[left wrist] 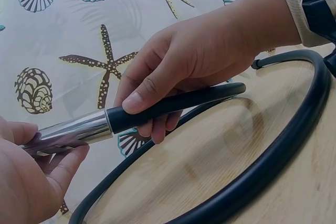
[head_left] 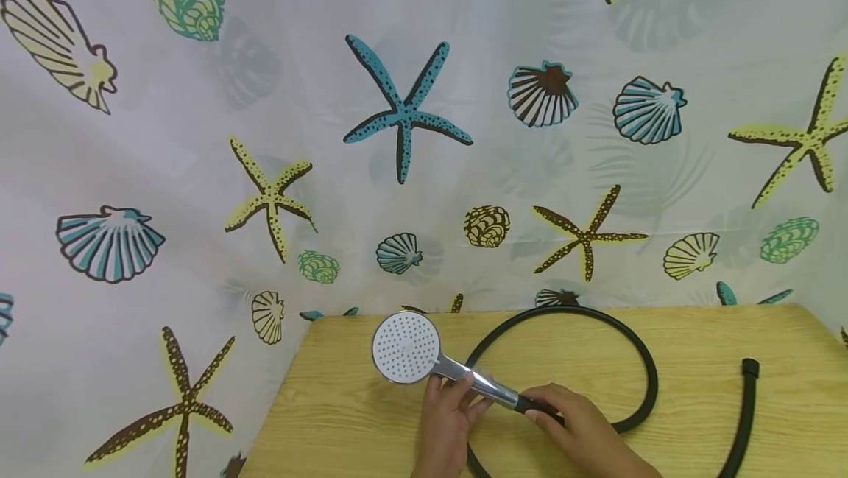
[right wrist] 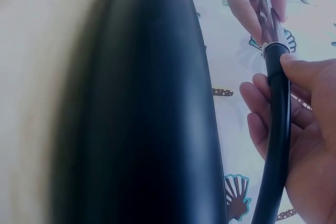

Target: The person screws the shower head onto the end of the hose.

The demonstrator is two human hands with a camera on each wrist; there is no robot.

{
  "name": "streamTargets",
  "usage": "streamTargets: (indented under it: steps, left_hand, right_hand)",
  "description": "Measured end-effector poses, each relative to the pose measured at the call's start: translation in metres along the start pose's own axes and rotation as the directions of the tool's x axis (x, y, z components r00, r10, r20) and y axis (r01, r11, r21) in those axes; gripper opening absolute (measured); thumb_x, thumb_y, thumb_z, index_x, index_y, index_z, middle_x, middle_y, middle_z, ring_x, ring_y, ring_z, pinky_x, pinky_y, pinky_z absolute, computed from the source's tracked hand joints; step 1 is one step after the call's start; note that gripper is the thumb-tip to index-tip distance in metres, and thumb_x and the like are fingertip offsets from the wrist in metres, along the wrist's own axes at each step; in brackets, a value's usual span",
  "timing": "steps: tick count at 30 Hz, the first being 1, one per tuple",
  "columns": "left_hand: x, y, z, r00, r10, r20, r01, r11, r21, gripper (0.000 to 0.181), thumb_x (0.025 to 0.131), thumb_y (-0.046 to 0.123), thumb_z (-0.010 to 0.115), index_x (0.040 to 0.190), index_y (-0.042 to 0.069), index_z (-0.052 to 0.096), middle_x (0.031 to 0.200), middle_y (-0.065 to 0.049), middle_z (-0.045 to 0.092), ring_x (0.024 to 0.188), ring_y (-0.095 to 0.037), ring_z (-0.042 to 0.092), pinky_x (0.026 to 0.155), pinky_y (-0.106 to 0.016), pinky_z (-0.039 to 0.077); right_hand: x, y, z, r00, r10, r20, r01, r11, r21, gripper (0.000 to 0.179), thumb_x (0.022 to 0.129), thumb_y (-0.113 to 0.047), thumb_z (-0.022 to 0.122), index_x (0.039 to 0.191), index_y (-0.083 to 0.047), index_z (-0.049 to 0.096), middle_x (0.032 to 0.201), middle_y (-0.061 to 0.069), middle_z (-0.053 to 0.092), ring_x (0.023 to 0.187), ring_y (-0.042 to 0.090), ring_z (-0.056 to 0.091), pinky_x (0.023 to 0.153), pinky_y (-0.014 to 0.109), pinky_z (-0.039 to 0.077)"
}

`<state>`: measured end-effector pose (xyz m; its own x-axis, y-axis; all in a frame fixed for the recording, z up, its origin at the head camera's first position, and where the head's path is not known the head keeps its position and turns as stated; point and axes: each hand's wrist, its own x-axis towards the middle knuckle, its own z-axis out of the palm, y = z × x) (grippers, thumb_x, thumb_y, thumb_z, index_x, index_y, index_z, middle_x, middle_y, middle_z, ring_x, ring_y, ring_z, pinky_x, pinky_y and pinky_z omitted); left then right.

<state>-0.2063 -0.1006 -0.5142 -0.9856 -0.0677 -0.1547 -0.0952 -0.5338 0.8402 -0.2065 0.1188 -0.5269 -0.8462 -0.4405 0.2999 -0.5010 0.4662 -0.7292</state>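
Note:
A chrome shower head (head_left: 405,348) with a round white spray face is held up over the table, its handle slanting down to the right. My left hand (head_left: 447,419) grips the chrome handle (left wrist: 79,129) between thumb and fingers. At the handle's lower end, the black hose (head_left: 539,409) meets the chrome. My right hand (head_left: 573,423) pinches the hose end just below that joint, thumb on one side and fingers on the other, as the right wrist view also shows. Whether the joint is threaded tight cannot be seen.
The hose loops across the wooden table (head_left: 344,419), and its free end with a black connector (head_left: 750,369) lies at the right. A white curtain (head_left: 464,14) printed with shells and starfish hangs behind and to the left. Hose close to the camera fills much of the right wrist view.

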Motion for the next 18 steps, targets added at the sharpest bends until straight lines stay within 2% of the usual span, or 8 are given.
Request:
streamTargets:
  steps: [4, 11, 18]
  left_hand:
    - [-0.0001, 0.0011, 0.0004, 1.0, 0.005, 0.001, -0.005, 1.0, -0.003, 0.036, 0.1, 0.013, 0.06, 0.132, 0.009, 0.043, 0.119, -0.015, 0.057, 0.11, -0.026, 0.07, 0.102, -0.048, 0.059]
    - [0.0013, 0.002, 0.0014, 1.0, 0.005, -0.007, -0.005, 1.0, -0.015, 0.036, 0.099, 0.014, 0.062, 0.129, 0.009, 0.044, 0.119, -0.016, 0.059, 0.109, -0.026, 0.07, 0.102, -0.046, 0.059]
    - [0.0029, 0.0, 0.0016, 0.999, 0.021, -0.027, -0.022, 0.999, -0.024, 0.03, 0.099, 0.013, 0.061, 0.124, 0.008, 0.045, 0.112, -0.014, 0.063, 0.104, -0.024, 0.072, 0.099, -0.045, 0.061]
  right_hand:
    - [0.0007, -0.0003, -0.0008, 1.0, 0.013, 0.015, -0.013, 1.0, 0.016, 0.029, 0.103, -0.037, 0.056, 0.122, -0.019, 0.068, 0.114, -0.009, 0.071, 0.1, 0.0, 0.065, 0.082, 0.022, 0.062]
    - [0.0019, 0.0004, -0.0012, 0.998, 0.046, 0.031, -0.047, 0.999, 0.016, 0.031, 0.103, -0.043, 0.053, 0.123, -0.024, 0.067, 0.116, -0.011, 0.07, 0.103, 0.001, 0.064, 0.084, 0.023, 0.061]
    - [0.0025, -0.0004, 0.0017, 0.999, 0.031, -0.013, -0.032, 0.999, -0.027, 0.035, 0.097, -0.038, 0.066, 0.126, -0.018, 0.065, 0.108, -0.012, 0.064, 0.095, 0.0, 0.06, 0.077, 0.021, 0.058]
